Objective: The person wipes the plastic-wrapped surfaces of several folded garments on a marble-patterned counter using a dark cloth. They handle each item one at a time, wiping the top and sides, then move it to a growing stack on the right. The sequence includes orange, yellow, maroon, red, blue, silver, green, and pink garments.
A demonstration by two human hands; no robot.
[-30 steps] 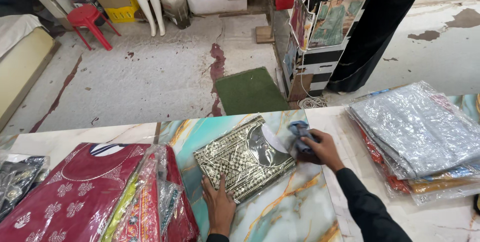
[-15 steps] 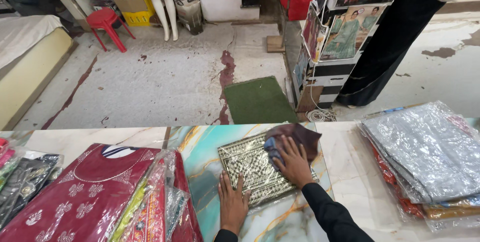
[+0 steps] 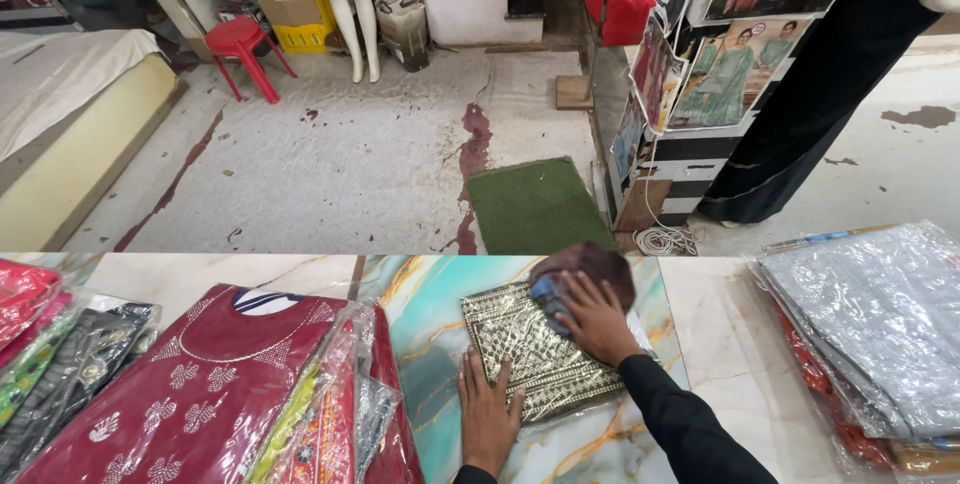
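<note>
1. Hands first, at the bottom centre of the frame: the left hand (image 3: 487,414) lies flat with fingers spread, pressing on the near left edge of a gold-patterned packet (image 3: 540,354); it grips nothing.
2. The right hand (image 3: 597,319), in a black sleeve, presses a dark cloth (image 3: 583,271) onto the far right corner of that packet, palm down, fingers bent over a blue part of the cloth.
3. The packet lies flat and slightly turned on the marbled teal bench (image 3: 430,314), lower centre of the frame.
4. Lower left, just beside the left hand: a maroon embroidered garment (image 3: 190,394) in clear wrap, with other wrapped colourful garments overlapping its right edge.
5. Lower right, well apart from the hands: a stack of grey wrapped garments (image 3: 870,324) on the bench.
6. Beyond the bench, centre: a green mat (image 3: 535,206) on the stained floor, a coil of white cable just to its right.
7. Upper right: a display rack with garment pictures (image 3: 690,74), a person in black clothing beside it.
8. Upper left: a red stool (image 3: 243,49), boxes and white mannequin legs (image 3: 350,4).
</note>
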